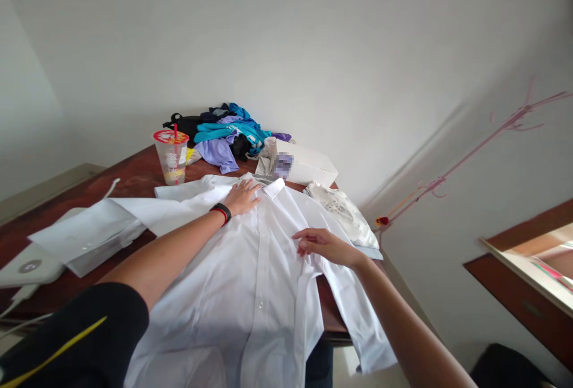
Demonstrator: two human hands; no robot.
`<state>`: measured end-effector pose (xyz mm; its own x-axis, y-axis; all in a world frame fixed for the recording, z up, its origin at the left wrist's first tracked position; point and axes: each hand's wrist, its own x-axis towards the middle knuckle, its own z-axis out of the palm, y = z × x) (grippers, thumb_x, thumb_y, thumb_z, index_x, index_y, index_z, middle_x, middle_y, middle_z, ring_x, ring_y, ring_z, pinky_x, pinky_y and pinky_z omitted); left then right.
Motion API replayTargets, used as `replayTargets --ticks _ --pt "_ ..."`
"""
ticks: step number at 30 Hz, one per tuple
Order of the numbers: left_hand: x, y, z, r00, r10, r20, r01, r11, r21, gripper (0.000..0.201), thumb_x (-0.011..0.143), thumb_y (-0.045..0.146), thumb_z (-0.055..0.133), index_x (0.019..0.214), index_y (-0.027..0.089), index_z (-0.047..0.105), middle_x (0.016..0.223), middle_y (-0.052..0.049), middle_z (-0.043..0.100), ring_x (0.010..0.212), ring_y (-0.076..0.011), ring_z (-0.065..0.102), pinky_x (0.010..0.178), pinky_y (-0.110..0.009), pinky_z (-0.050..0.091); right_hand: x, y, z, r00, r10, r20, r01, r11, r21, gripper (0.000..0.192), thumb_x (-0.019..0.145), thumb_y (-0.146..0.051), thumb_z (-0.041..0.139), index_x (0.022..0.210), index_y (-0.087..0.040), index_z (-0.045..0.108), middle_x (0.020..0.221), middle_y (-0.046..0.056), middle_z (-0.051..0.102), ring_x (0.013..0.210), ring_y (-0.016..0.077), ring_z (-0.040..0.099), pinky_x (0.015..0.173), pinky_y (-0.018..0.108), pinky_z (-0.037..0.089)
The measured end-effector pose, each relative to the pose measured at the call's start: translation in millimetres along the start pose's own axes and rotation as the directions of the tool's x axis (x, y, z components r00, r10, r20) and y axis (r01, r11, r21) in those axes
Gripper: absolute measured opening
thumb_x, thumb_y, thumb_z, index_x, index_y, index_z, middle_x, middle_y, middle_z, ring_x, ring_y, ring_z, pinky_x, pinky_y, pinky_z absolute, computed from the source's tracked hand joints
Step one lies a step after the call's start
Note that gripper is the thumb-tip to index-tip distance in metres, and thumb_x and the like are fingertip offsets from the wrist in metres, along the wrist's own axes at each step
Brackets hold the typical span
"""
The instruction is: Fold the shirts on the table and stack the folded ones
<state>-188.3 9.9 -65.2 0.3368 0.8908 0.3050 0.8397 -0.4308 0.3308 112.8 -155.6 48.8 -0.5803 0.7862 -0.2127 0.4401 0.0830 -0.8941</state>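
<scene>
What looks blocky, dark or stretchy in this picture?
In the head view, a pixelated patch sits at the left end of the white box; the top right corner is dark; the white button-up shirt has fold shadows; the pink coat rack slants, maybe from lens distortion.

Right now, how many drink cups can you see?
1: the clear cup with the red straw stands on the table, beyond the white shirt and left of the clothes pile. More could hide behind it.

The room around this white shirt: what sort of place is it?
Likely a room in a home or dormitory: a heap of clothes and a lidded drink cup share the table with the shirt, and a pink coat stand is by the wall.
</scene>
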Motion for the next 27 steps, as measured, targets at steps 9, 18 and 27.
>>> replayTargets --ticks 9,18,27 --pt "4.2 -3.5 0.7 0.996 -0.042 0.075 0.031 0.988 0.152 0.063 0.104 0.050 0.043 0.163 0.027 0.036 0.173 -0.010 0.024 0.157 -0.0366 0.024 0.124 -0.056 0.025 91.2 57.3 18.7 0.941 -0.241 0.236 0.042 0.776 0.629 0.046 0.084 -0.044 0.083 0.117 -0.014 0.072 0.089 0.006 0.075 0.076 0.0163 0.073 0.076 0.029 0.056" --pt "6.4 -5.4 -2.3 0.993 -0.054 0.102 0.031 0.976 0.217 0.061 0.106 0.047 0.041 0.163 0.025 0.036 0.173 -0.009 0.022 0.159 -0.0339 0.022 0.125 -0.051 0.028 94.0 78.1 12.0 0.967 -0.225 0.124 0.006 0.504 0.864 0.038 0.089 -0.040 0.077 0.114 -0.013 0.071 0.087 0.006 0.075 0.072 0.0158 0.074 0.072 0.027 0.056" --pt "6.4 -1.9 -5.1 0.991 -0.057 0.124 0.028 0.973 0.230 0.062 0.106 0.045 0.040 0.164 0.023 0.035 0.173 -0.011 0.022 0.158 -0.0348 0.023 0.124 -0.055 0.029 92.7 76.4 12.9 0.961 -0.238 0.142 0.012 0.548 0.837 0.038 0.087 -0.037 0.077 0.115 -0.012 0.071 0.087 0.006 0.076 0.072 0.0158 0.075 0.073 0.027 0.058"
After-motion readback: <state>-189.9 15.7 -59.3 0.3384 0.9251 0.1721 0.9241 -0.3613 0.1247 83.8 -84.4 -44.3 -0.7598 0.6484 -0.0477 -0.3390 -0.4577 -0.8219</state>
